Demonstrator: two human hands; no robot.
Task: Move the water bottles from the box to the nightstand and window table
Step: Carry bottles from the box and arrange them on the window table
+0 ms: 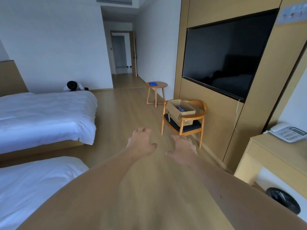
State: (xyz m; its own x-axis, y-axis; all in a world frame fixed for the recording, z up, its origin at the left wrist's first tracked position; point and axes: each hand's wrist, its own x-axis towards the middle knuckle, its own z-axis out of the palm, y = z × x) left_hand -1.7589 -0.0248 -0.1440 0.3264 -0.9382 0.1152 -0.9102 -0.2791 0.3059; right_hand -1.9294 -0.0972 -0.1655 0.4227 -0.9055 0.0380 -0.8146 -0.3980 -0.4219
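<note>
Hands (pixel 142 143) hover empty; box (pixel 180 109) on chair (pixel 184 125) holds bottles (pixel 180 108).

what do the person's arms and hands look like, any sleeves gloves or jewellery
Both forearms are bare with no sleeves in view. The left hand and right hand wear no gloves, and no watch, ring or wristband shows on either.

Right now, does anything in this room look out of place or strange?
The cardboard box sits tilted on the wooden chair seat, not on a table, with its flaps open and bottles inside. A dark and white bundle lies on the floor behind the far bed. Nothing looks spilled or broken.
</note>
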